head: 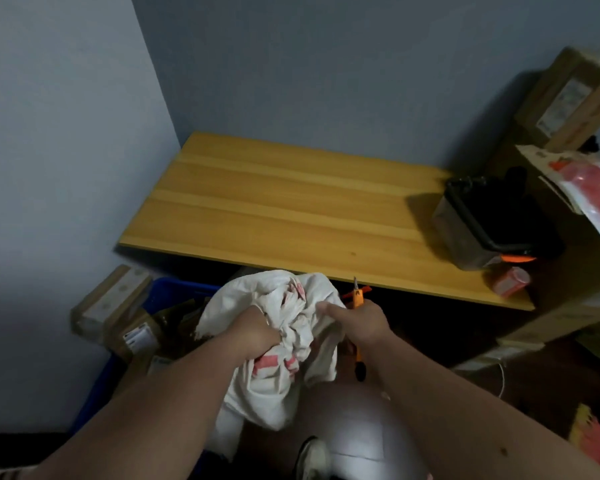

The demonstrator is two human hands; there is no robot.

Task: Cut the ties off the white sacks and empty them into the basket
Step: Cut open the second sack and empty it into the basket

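A crumpled white sack (278, 372) with red print hangs in front of me, below the table's front edge. My left hand (253, 332) grips a bunch of its cloth near the top. My right hand (359, 323) holds orange-handled scissors (357, 295), whose tip points up, and its thumb presses against the sack's right side. The blue basket (174, 287) stands on the floor at the left, with taped brown parcels (136, 336) inside it. The sack's lower part hangs over the basket's right side.
A wooden table (291, 216) fills the middle. On its right end sit a black-lidded box (489, 223) and a small red pack (510, 280). Cardboard boxes (568, 98) are stacked at the right, and grey walls close off the left and back.
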